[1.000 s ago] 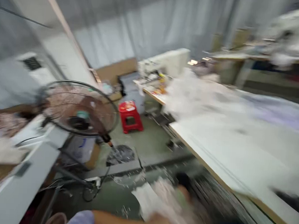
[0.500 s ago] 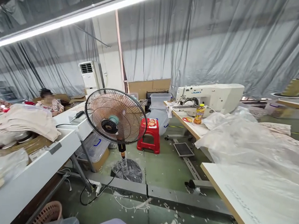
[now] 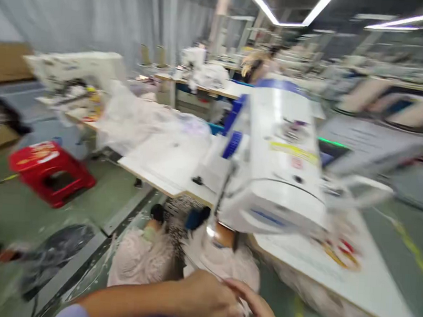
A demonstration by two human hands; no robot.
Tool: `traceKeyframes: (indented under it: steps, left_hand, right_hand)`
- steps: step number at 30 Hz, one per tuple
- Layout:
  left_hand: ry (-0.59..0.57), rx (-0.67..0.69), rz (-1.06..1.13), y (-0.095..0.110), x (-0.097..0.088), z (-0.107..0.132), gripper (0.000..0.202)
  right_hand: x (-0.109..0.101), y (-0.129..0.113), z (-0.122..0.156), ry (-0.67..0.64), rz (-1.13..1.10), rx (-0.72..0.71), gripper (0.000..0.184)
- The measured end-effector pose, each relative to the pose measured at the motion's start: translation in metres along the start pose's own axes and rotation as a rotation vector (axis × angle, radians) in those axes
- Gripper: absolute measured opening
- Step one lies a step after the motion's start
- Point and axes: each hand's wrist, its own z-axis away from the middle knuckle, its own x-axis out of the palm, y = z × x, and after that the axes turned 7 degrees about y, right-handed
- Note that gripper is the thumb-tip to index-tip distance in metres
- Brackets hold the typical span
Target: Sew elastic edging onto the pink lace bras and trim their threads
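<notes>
The picture is smeared by motion. My left hand (image 3: 205, 299) and my right hand (image 3: 259, 314) meet at the bottom edge, low in front of a white sewing machine (image 3: 275, 172). The left fingers are curled shut at the point where the hands touch; what they hold is hidden. The right fingers point toward the left hand and are too blurred to read. Pale pink fabric (image 3: 137, 259) lies heaped on the floor just beyond the hands, under the edge of the white table (image 3: 168, 160).
A red stool (image 3: 51, 172) stands on the green floor at left. Crumpled clear plastic (image 3: 135, 120) covers the table's far end, with a second sewing machine (image 3: 73, 69) behind it. Further tables and a person (image 3: 256, 63) are at the back.
The view has swung right, from the standing fan and stool to the sewing machine close ahead. Both hands have come into view at the bottom edge.
</notes>
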Motion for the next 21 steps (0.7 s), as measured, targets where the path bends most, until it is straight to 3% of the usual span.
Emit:
traceKeyframes:
  steps: [3, 6, 10, 16, 21]
  left_hand:
    - [0.101, -0.139, 0.010, -0.004, -0.018, -0.010, 0.034]
    - [0.197, -0.300, 0.056, -0.010, -0.049, -0.018, 0.036]
    - [0.311, -0.384, 0.075, -0.018, -0.078, -0.029, 0.025]
    - [0.482, -0.451, 0.035, -0.033, -0.088, -0.044, 0.029]
    - [0.476, -0.387, 0.037, -0.034, -0.091, -0.053, 0.031]
  right_hand:
    - [-0.005, -0.006, 0.009, 0.066, -0.112, 0.064, 0.060]
    - [-0.008, -0.019, -0.014, 0.205, -0.201, 0.095, 0.056]
    - [-0.015, -0.033, -0.053, 0.229, -0.274, 0.089, 0.046]
    - [-0.027, -0.034, -0.086, 0.157, -0.352, 0.115, 0.048]
    - [-0.034, -0.032, -0.094, 0.163, -0.351, 0.116, 0.045]
